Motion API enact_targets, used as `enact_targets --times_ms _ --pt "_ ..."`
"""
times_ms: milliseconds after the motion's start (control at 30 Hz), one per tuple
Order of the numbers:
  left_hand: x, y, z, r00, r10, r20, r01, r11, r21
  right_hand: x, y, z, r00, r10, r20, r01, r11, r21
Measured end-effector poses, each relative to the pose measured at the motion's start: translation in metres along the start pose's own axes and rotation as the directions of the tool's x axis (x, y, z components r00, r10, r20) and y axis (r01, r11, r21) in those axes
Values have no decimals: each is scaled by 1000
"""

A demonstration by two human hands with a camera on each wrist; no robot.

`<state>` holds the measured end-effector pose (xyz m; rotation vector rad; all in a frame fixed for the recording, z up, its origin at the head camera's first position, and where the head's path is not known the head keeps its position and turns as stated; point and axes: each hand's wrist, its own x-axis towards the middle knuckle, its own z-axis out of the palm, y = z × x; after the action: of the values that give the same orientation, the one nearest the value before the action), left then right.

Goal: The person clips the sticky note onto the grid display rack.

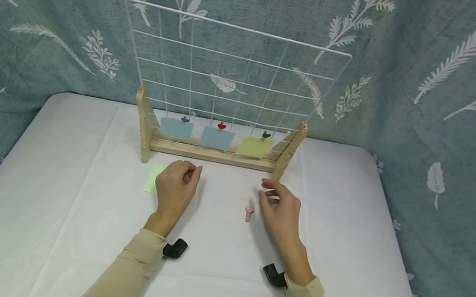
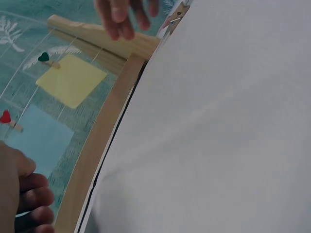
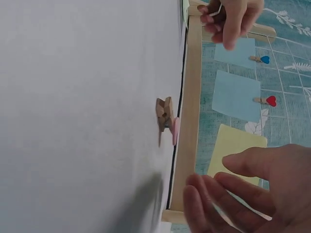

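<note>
The right hand is held with fingers loosely bent, thumb apart; just beside it, a pink clip is laid on the table. The left hand's fingers are curled; whether anything is pinched cannot be told. A green note is partly hidden behind it. Three notes are clipped to the rack.

the left hand has curled fingers; the right hand bends loosely, thumb apart.

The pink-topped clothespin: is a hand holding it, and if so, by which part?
It isn't held: the pink-topped clothespin lies on the white tablecloth, near the right hand but apart from it.
</note>
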<state>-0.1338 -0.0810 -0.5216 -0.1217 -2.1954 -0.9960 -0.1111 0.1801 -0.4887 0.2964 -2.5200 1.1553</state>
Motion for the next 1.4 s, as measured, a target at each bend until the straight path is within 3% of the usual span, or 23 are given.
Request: enact_targets --times_ms 200,400,633,767,1067,1400 --pt "-3 -21 -25 993 -45 -107 46 999 3 -10 6 -2 994 96 53 -96 995 -6" --pt "-9 -39 -46 988 -107 -108 107 994 -3 -19 9 -6 979 191 70 -192 981 17" --pt "-15 -51 -67 954 -252 -165 260 965 26 -24 10 -5 974 188 130 -188 982 -7" --pt "-17 -55 -66 943 -314 -112 320 947 35 -26 9 -7 976 175 127 -177 984 3" --pt "-15 -55 -58 935 -353 44 346 931 114 -32 12 -6 979 175 102 -172 984 -44" --pt "-13 -55 -61 930 -353 103 340 932 125 -30 11 -1 978 153 143 -145 987 -64"
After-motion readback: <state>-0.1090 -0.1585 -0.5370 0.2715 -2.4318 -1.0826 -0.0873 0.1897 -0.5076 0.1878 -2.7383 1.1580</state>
